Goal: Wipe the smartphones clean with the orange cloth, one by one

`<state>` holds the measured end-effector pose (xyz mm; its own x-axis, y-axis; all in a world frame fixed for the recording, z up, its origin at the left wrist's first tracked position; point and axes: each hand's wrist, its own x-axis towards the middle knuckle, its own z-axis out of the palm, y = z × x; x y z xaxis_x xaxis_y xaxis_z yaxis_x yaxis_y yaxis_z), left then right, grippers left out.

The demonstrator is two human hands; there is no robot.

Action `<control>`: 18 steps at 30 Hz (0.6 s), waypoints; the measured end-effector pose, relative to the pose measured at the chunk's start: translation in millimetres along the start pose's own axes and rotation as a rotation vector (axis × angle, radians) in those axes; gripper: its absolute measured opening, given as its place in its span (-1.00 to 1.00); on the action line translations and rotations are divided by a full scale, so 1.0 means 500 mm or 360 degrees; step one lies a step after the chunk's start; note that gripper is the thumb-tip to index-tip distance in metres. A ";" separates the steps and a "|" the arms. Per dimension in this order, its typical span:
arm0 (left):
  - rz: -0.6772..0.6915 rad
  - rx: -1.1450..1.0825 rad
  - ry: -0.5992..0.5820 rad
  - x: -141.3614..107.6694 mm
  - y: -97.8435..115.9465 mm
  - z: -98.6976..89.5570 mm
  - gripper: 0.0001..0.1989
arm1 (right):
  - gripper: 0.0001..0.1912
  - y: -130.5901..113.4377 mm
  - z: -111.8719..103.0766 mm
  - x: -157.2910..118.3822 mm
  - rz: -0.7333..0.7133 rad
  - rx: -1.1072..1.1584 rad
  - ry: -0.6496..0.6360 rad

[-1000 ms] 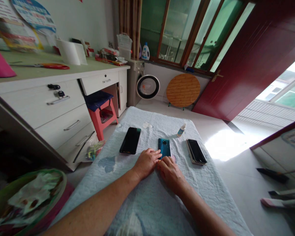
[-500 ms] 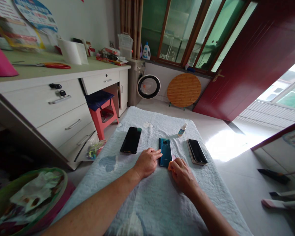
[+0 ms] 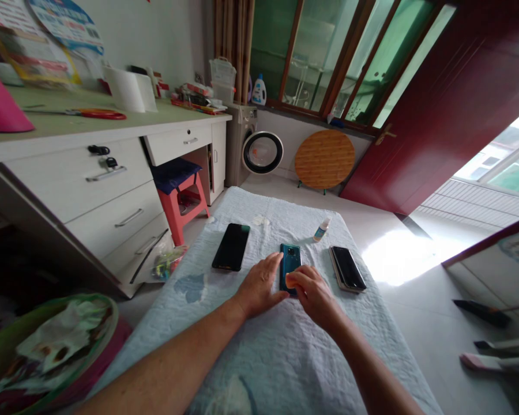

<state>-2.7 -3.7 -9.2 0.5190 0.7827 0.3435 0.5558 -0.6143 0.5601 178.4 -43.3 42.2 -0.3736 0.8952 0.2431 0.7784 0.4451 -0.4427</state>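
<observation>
A blue-green phone (image 3: pixel 285 264) lies back up on the light blue quilted cover, its camera block at the far end. My left hand (image 3: pixel 262 284) rests along its left side, fingers stretched out and the thumb apart near the bottom edge. The fingertips touch the phone's edge. Over the lower part of the phone's back, my right hand (image 3: pixel 313 290) pinches a small orange cloth (image 3: pixel 290 280), mostly hidden by the fingers. Left of my hands lies a black phone (image 3: pixel 231 246), screen up. To the right, another dark-screened phone (image 3: pixel 348 268) lies on a pale flat item.
A small spray bottle (image 3: pixel 322 229) stands beyond the phones on the quilted cover (image 3: pixel 281 363). On the left are a white desk (image 3: pixel 99 199), a red stool (image 3: pixel 184 199) and a bin (image 3: pixel 112 334) of used tissues. A washing machine (image 3: pixel 237 147) with its door ajar stands behind.
My right hand has moved from the phone's lower right edge to over its back, with the orange cloth. My left hand's thumb has spread toward the phone's bottom edge.
</observation>
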 end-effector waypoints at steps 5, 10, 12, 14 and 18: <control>-0.0051 0.0043 0.0118 0.002 0.002 0.014 -0.01 | -0.82 -0.015 0.024 0.030 -0.0099 -0.0131 -0.0248; -0.0148 0.0138 0.0058 0.002 0.012 0.017 0.06 | -0.92 0.004 0.031 0.067 -0.0108 -0.0357 -0.0344; -0.0170 0.0171 0.0034 0.001 0.014 0.017 0.06 | -0.89 0.016 0.030 0.091 -0.0094 -0.0419 -0.0336; -0.0175 0.0189 0.0007 0.000 0.014 0.016 0.04 | -0.82 0.031 0.030 0.118 -0.0069 -0.0451 -0.0330; -0.0177 0.0171 -0.0020 -0.001 0.014 0.012 0.04 | -0.76 0.062 0.032 0.171 0.0000 -0.0486 -0.0265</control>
<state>5.0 -8.8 -10.0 0.4582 0.8456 0.2738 0.6764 -0.5316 0.5099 162.5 47.3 35.6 -0.4311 0.8980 0.0876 0.8840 0.4398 -0.1582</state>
